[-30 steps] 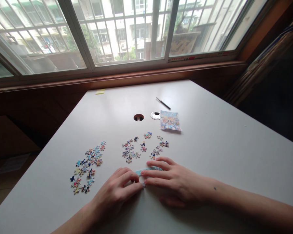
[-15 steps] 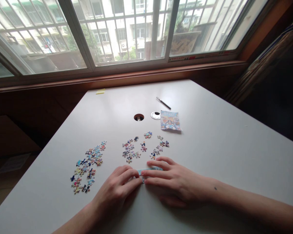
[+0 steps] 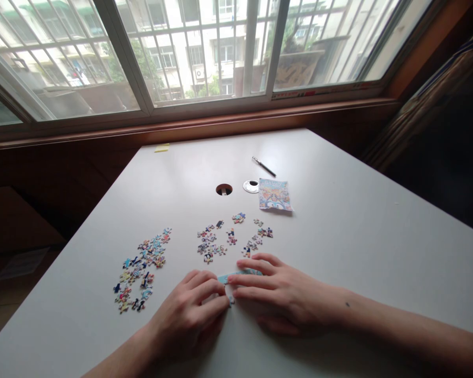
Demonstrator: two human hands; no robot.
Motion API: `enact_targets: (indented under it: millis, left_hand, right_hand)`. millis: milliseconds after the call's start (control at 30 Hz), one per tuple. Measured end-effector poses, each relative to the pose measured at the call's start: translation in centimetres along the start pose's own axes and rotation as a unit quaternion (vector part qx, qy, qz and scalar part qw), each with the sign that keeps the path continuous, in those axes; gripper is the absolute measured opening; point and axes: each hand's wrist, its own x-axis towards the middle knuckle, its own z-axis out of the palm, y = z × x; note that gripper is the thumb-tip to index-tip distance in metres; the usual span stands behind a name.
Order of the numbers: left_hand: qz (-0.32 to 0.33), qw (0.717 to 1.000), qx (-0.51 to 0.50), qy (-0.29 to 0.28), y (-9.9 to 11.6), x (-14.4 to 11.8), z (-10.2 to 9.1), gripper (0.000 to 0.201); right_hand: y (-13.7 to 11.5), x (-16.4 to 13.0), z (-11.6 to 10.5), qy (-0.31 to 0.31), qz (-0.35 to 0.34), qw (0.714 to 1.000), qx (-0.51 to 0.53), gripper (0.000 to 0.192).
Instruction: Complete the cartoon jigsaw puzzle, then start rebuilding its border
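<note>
puzzle strip (image 3: 238, 274), both hands flat, fingertips meeting

A white table (image 3: 358, 247) under a window. On it, near the left, lies a spread of loose puzzle pieces (image 3: 140, 269); a second, thinner scatter (image 3: 232, 237) lies at the middle. Farther back are a round cable hole (image 3: 224, 189), its white cap (image 3: 251, 186) beside it, a small printed picture card (image 3: 275, 195), a pen (image 3: 263, 167), and a yellow slip (image 3: 161, 148) at the far edge.
</note>
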Motion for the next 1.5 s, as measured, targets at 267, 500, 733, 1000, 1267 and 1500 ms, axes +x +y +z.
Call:
enact_targets:
  millis: [267,500,733,1000,1267,1500]
  left_hand:
    - [-0.002,1.000,-0.019,-0.002,-0.34,0.03,-0.13,0.028]
    - [-0.030,0.999,0.015,0.037,-0.50,0.13,-0.13,0.025]
    - [-0.032,0.999,0.007,0.020,-0.64,-0.09,0.11,0.023]
    - [-0.022,0.999,0.019,0.027,-0.52,0.01,0.06,0.022]
    - [0.019,0.999,-0.020,-0.030,-0.31,0.00,-0.46,0.027]
    - [-0.005,1.000,0.005,0.005,-0.39,-0.01,-0.22,0.025]
  right_hand:
    - [-0.02,-0.05,-0.03,0.008,-0.006,1.000,-0.001,0.053]
    - [0.08,-0.10,-0.02,0.010,-0.005,1.000,0.011,0.060]
    - [0.01,-0.13,-0.01,0.014,-0.006,1.000,0.012,0.060]
    - [-0.02,-0.08,-0.09,0.016,-0.006,1.000,0.006,0.057]
    - [-0.08,0.08,-0.33,-0.002,-0.003,1.000,0.016,0.053]
    - [-0.09,0.05,-0.28,0.010,-0.009,1.000,0.010,0.055]
